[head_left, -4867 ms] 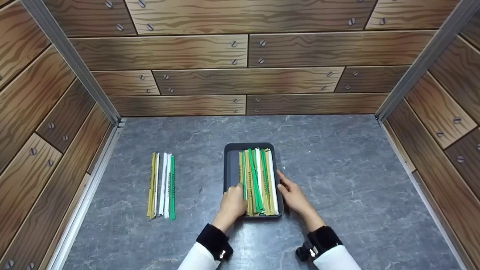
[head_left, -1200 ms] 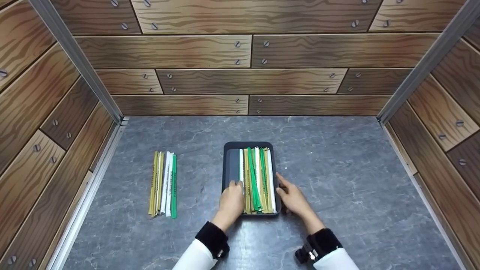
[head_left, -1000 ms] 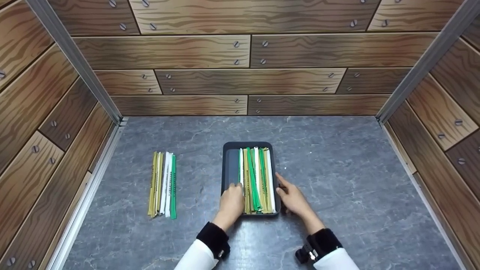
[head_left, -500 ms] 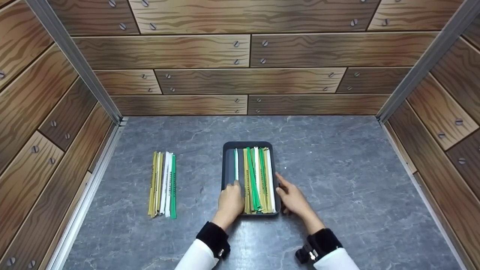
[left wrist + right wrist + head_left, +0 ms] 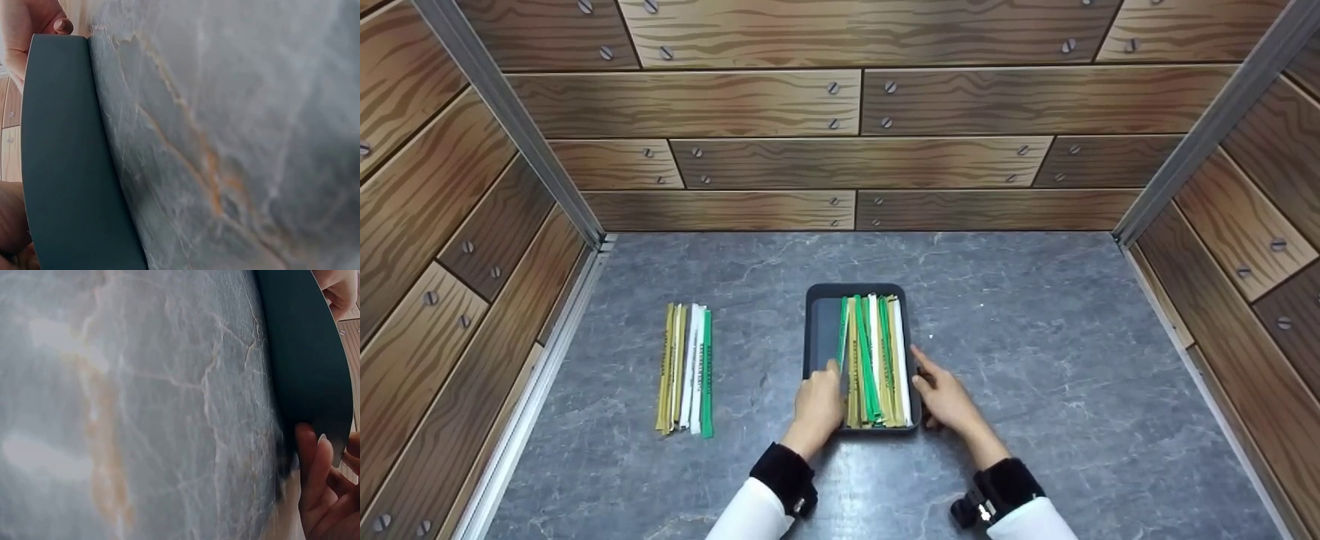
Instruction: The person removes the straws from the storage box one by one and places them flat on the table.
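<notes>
Several sticks [image 5: 690,367] left of tray [image 5: 823,330]; left hand [image 5: 817,401] part-hides tray.

Dark print on the left wrapper bunch [image 5: 687,371] and the right wrapper bunch [image 5: 877,360] is too small to read.

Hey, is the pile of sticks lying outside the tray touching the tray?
Apart. The head view shows it plainly: a wide strip of bare tabletop separates the pile of sticks from the tray.

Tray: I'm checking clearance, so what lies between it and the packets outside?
In the head view, bare grey table separates the tray from those packets; the left hand overlaps the tray's left rim.
</notes>
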`<state>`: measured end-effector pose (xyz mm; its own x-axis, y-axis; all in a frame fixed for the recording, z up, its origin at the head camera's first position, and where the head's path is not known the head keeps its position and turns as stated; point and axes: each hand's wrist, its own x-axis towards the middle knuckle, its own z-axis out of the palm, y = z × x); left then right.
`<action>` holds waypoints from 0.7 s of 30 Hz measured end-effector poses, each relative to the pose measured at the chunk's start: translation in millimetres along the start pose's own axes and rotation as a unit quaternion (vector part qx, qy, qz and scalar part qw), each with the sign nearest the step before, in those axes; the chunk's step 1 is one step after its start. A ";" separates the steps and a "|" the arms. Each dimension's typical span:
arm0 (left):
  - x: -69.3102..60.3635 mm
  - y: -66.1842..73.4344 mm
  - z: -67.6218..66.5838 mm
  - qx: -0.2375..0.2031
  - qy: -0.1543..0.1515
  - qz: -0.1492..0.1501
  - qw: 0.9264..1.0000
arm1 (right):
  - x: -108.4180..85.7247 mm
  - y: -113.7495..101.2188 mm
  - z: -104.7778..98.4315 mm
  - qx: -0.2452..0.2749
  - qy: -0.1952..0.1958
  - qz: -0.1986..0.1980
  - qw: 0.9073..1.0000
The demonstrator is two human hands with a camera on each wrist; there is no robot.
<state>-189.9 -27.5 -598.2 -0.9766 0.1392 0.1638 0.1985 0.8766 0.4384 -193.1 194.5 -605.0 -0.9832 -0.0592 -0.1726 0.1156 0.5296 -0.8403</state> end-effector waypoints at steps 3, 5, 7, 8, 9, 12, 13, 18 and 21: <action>-1.1 -0.7 -1.4 -0.018 -0.006 0.000 1.000 | 0.5 0.8 0.3 0.009 -0.003 -0.001 1.000; -1.6 -0.6 -2.1 -0.027 -0.005 0.001 1.000 | 0.7 1.3 0.6 0.017 -0.005 -0.001 1.000; -1.8 -0.5 -2.4 -0.030 0.000 0.003 1.000 | 0.9 1.6 0.4 0.022 -0.004 -0.001 1.000; -1.9 -0.4 -2.4 -0.029 0.002 0.003 1.000 | 0.8 1.8 0.6 0.022 -0.003 -0.001 1.000; -2.0 -0.4 -1.9 -0.026 0.004 0.004 1.000 | 0.7 1.7 0.6 0.022 -0.003 0.000 1.000; -1.8 -0.4 -0.4 -0.011 0.009 0.004 1.000 | 0.1 1.4 0.2 0.017 -0.004 0.003 1.000; -1.7 -0.4 -0.1 -0.007 0.009 0.003 1.000 | -0.1 1.1 0.1 0.016 -0.005 0.004 1.000; -1.5 0.0 -2.2 -0.013 0.012 0.001 1.000 | -0.2 0.7 -0.3 0.017 -0.008 0.004 1.000; -1.5 -0.1 -5.5 -0.031 0.016 0.002 0.999 | 0.0 0.8 -0.7 0.019 -0.007 0.004 1.000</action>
<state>-188.0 -30.2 -593.7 -0.9731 0.1264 0.1929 0.2072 0.8460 0.4912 -193.0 195.5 -605.4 -0.9799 -0.0673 -0.1876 0.1299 0.4985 -0.8571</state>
